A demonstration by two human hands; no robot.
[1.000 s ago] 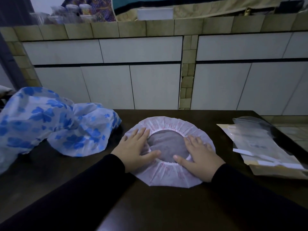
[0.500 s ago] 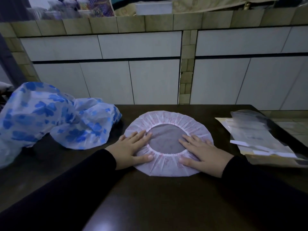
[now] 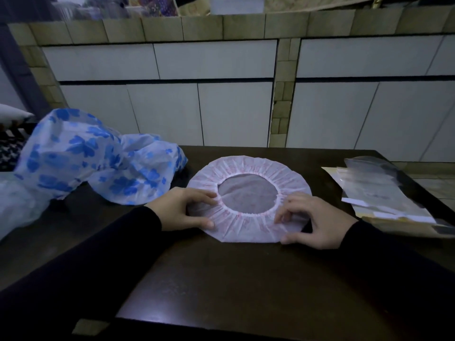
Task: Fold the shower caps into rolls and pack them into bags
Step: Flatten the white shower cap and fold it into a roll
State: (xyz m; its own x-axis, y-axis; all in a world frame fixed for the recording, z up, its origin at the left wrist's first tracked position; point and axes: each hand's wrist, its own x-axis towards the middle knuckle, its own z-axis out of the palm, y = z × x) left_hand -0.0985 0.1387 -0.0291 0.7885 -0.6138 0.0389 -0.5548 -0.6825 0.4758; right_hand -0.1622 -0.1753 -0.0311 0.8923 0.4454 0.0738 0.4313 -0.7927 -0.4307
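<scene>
The shower cap (image 3: 248, 200) lies flat on the desk (image 3: 246, 279). The left hand (image 3: 182, 209) grip and the right hand (image 3: 317, 222) grip each pinch its near edge.

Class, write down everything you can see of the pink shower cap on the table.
The pink shower cap lies flat on the dark table, a thin crinkled white-pink ring with a gathered elastic opening facing up. The left hand pinches its near left edge; the right hand grips its near right edge.
</scene>
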